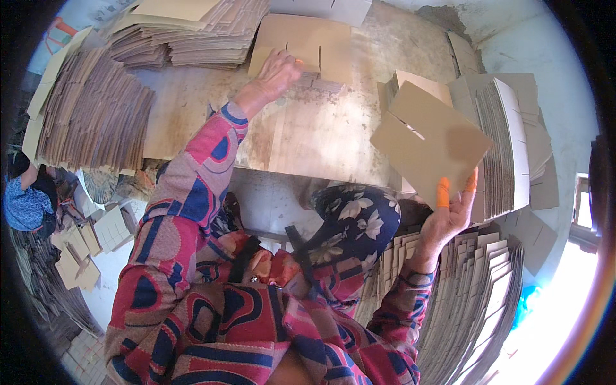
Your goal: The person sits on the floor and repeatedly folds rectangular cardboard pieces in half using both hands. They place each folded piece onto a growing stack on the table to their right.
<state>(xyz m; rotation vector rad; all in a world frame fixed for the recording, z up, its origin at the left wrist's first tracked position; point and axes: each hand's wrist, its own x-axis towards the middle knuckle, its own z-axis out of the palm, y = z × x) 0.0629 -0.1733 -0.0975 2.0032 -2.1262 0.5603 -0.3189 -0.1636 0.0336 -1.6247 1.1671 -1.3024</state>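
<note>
A: Where is the left hand (277,74)?

B: Stretched out to the far side of the wooden table (321,138), resting on a flat slotted cardboard piece (301,42) that tops a small stack there. The fingers are bent down onto the sheet's near edge, touching it; whether they actually pinch it I cannot tell.

A: And the right hand (449,215)?

B: Raised at the right, clamped on a second slotted cardboard sheet (428,141). It grips the sheet's near corner, with orange fingertip covers (443,192) on two of the fingers. The sheet is tilted and held clear of the table, in front of an upright stack of cut cardboard (507,147).

A: What else lies around?

B: More cardboard everywhere: a fanned pile at far left (90,109), another pile at the far edge (192,32), and dense bundles at near right (475,301), below the raised hand. The arms wear patterned red and blue sleeves (186,212). At the left edge another person in a blue top (25,202) sits among small cardboard pieces (96,237).
</note>
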